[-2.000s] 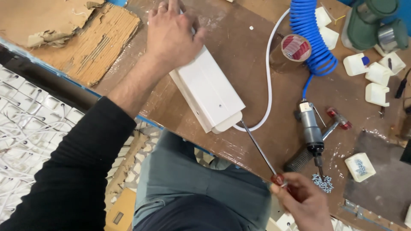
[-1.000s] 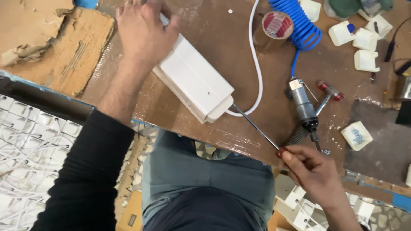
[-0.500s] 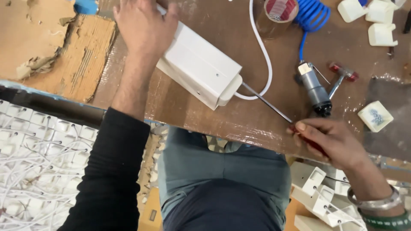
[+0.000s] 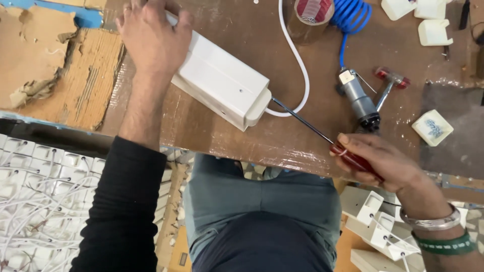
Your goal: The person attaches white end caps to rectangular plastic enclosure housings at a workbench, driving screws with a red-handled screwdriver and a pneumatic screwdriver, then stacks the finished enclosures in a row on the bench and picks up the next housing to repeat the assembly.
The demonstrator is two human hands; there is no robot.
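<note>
White plastic housing (image 4: 222, 85) lies under the left hand (image 4: 151, 38), whose open palm presses its far end. The right hand (image 4: 383, 161) grips a red-handled screwdriver (image 4: 322, 136), tip at the housing's near end. Compared with earlier, the right hand sits higher, nearer the housing.

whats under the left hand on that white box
The left hand presses on the far end of the long white box, which lies on the brown table. That end of the box is covered by the hand.
</note>
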